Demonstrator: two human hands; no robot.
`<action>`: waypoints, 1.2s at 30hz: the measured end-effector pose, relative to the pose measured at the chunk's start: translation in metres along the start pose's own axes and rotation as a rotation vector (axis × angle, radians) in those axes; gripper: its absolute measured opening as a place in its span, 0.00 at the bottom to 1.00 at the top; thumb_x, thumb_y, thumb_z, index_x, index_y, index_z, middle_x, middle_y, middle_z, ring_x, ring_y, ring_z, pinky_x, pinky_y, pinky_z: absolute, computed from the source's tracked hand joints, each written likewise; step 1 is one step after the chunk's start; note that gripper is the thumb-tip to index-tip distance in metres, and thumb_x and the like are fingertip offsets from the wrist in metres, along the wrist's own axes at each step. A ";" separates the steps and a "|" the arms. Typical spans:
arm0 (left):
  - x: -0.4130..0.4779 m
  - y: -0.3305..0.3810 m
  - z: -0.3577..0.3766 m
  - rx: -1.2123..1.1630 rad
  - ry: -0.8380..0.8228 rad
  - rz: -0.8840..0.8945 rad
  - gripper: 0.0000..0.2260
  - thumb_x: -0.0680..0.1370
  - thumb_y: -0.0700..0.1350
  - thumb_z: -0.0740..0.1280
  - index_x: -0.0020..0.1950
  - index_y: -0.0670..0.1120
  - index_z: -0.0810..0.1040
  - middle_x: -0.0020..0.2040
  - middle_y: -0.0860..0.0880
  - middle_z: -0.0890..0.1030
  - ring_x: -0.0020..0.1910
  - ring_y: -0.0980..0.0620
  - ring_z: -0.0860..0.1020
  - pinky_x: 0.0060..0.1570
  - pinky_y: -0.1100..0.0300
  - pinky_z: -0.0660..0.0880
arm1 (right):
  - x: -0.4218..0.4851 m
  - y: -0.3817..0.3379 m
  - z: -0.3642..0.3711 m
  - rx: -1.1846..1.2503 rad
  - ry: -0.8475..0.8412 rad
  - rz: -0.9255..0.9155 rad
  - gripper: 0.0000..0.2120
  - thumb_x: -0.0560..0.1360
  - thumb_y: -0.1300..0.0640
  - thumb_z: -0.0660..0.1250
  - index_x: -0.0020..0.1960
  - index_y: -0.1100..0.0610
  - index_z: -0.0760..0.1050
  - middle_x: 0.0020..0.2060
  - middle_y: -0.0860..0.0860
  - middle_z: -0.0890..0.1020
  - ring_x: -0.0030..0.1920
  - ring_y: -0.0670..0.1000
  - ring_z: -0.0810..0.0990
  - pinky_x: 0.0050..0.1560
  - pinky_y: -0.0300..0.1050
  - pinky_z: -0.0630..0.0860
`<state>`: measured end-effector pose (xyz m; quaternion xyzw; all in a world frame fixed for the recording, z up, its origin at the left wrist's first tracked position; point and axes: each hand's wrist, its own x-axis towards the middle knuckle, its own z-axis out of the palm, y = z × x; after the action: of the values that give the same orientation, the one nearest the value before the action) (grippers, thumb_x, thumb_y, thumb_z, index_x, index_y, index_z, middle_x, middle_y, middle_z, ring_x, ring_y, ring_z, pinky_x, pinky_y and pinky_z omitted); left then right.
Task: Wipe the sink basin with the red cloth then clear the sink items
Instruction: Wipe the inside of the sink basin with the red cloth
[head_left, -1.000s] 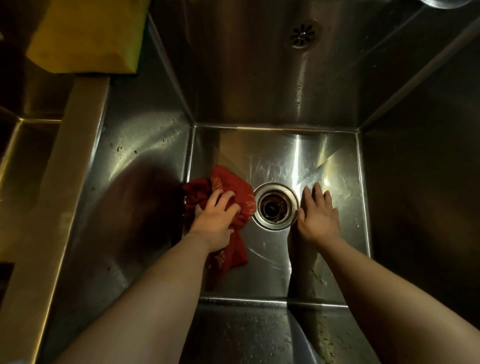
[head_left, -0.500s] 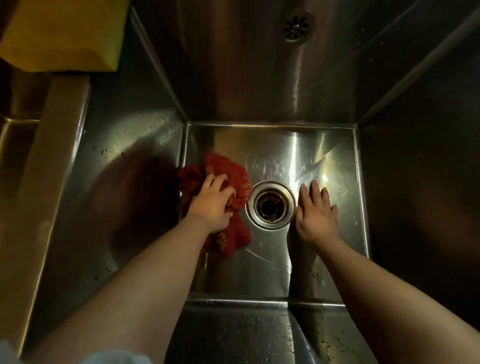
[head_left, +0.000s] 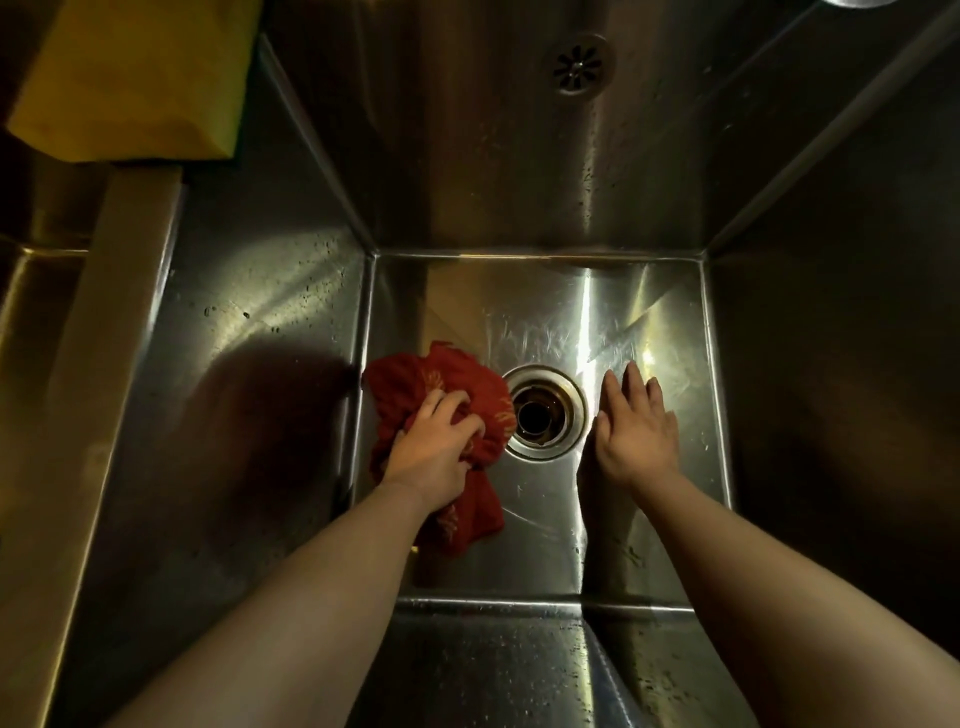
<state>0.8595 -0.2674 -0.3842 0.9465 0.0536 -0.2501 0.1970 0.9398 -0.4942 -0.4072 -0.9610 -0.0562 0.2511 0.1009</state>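
Fingers that lay flatter a second ago have now dug into the red cloth (head_left: 402, 382), bunching it up tighter against the drain. From the drain (head_left: 543, 413) in the middle of the sink floor, the cloth sits at 9 o'clock, crumpled on the steel, its right edge touching the drain's metal ring and a loose tail trailing back towards 7 o'clock under the wrist. The left hand (head_left: 434, 452) is on top of it, knuckles up, fingers (head_left: 457, 402) curled and gripping a fold of the fabric.

At 3 o'clock of the drain the right hand (head_left: 636, 431) has stayed where it was, lying flat on the sink (head_left: 545, 535) floor with straight fingers pointing to the back wall, holding nothing. It is just beside the drain ring, not on it.

Water drops speckle the left wall and the near edge of the floor. High on the back wall, at 12 o'clock, is a small round overflow grille (head_left: 577, 65). Up at 10 o'clock, on the ledge (head_left: 119, 291) left of the basin, rests a yellow block (head_left: 135, 78) with a dark green edge, probably a sponge, though the light there is too dim to be sure.
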 end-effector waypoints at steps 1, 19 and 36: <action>0.002 0.000 0.000 -0.017 0.020 -0.002 0.15 0.73 0.43 0.69 0.57 0.55 0.72 0.71 0.54 0.57 0.74 0.50 0.48 0.61 0.37 0.69 | 0.000 0.001 0.001 -0.006 -0.001 0.002 0.26 0.81 0.50 0.50 0.76 0.49 0.47 0.77 0.50 0.44 0.76 0.56 0.43 0.73 0.60 0.50; 0.105 0.074 -0.024 -0.076 0.224 0.100 0.16 0.74 0.42 0.68 0.61 0.49 0.73 0.72 0.48 0.63 0.73 0.45 0.54 0.68 0.48 0.64 | -0.001 0.009 -0.011 0.143 0.148 -0.005 0.25 0.80 0.56 0.52 0.76 0.54 0.54 0.77 0.52 0.53 0.76 0.55 0.49 0.73 0.49 0.52; 0.084 0.018 -0.039 0.130 0.153 0.072 0.24 0.81 0.56 0.50 0.76 0.62 0.46 0.78 0.54 0.44 0.76 0.47 0.40 0.70 0.36 0.44 | 0.032 -0.050 -0.029 0.314 0.243 -0.132 0.30 0.78 0.45 0.57 0.76 0.53 0.52 0.77 0.50 0.53 0.76 0.52 0.50 0.74 0.52 0.54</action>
<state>0.9540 -0.2683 -0.3879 0.9749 0.0178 -0.1727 0.1391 0.9788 -0.4451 -0.3859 -0.9510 -0.0664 0.1316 0.2719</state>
